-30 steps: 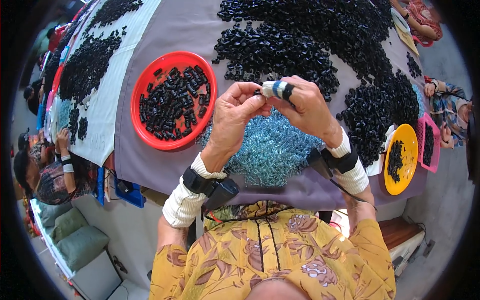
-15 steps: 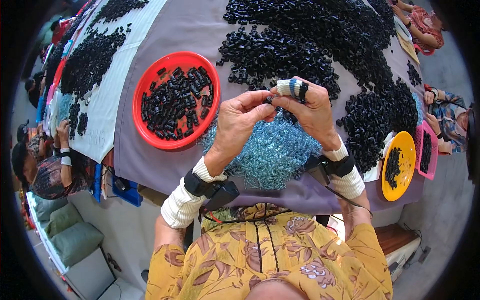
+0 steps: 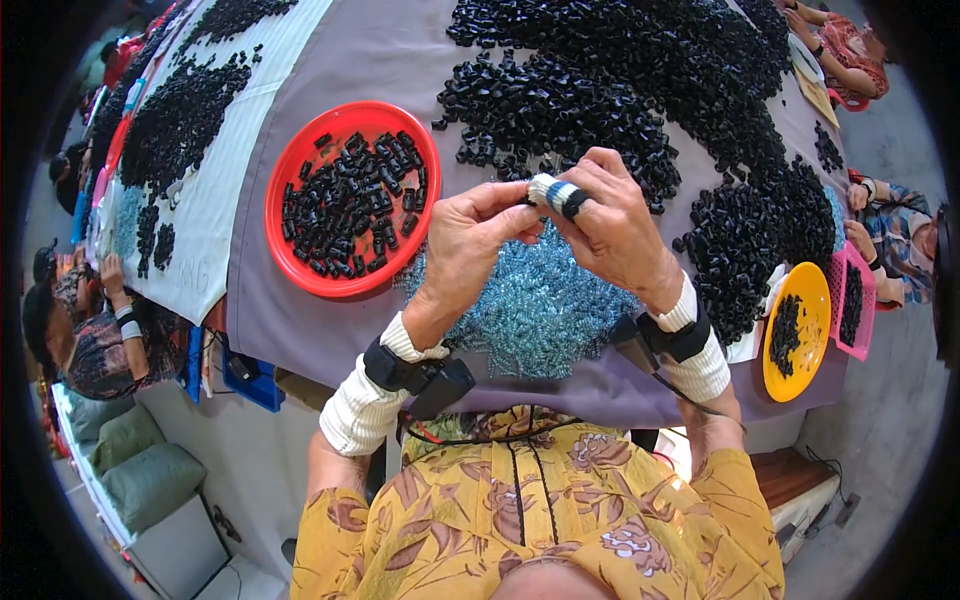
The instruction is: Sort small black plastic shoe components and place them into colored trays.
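My left hand [image 3: 462,245] pinches a small black plastic part at its fingertips, mostly hidden by the fingers. My right hand [image 3: 622,235] meets it there, closed on the same part, with a striped cloth finger sleeve [image 3: 553,194] on one finger pressed against it. Both hands are above a heap of small shiny bluish pieces [image 3: 540,305] that look like coil springs. Just left of my left hand stands a red plate [image 3: 278,255] bearing many black parts [image 3: 360,210]. Beyond my hands spreads a large pile of loose black plastic parts [image 3: 560,100].
Another heap of black parts [image 3: 740,250] lies to the right, near a yellow plate [image 3: 772,370] and a pink basket [image 3: 866,305]. A grey-purple cloth [image 3: 310,340] covers the table. Other people sit at the left and right. Cushions [image 3: 150,485] lie at the lower left.
My right hand has turned and shifted slightly left, bringing its sleeved finger down over the black part. My left hand stays almost in place, still pinching.
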{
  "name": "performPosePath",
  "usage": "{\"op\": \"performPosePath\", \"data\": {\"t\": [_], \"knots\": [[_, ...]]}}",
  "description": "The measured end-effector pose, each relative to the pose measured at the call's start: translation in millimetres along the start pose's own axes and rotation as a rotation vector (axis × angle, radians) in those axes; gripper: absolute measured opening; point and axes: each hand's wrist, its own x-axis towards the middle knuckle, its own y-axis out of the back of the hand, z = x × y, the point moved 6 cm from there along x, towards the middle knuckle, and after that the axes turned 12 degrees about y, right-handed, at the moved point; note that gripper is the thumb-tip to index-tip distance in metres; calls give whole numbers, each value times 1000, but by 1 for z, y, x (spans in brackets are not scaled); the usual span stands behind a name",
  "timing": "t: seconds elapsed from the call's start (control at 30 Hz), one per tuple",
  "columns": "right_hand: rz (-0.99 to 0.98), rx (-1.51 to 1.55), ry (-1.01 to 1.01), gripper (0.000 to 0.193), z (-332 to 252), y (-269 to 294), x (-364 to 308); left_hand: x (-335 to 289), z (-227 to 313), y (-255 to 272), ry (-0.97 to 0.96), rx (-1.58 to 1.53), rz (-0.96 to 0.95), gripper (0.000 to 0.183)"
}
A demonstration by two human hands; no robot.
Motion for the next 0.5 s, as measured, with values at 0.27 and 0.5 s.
{"op": "performPosePath", "data": {"t": [0.27, 0.5], "knots": [[-147, 18, -207, 12, 30, -10, -10, -2, 15, 35, -7, -69, 126, 24], [-506, 82, -207, 14, 32, -65, -31, -5, 7, 47, 12, -83, 172, 22]]}}
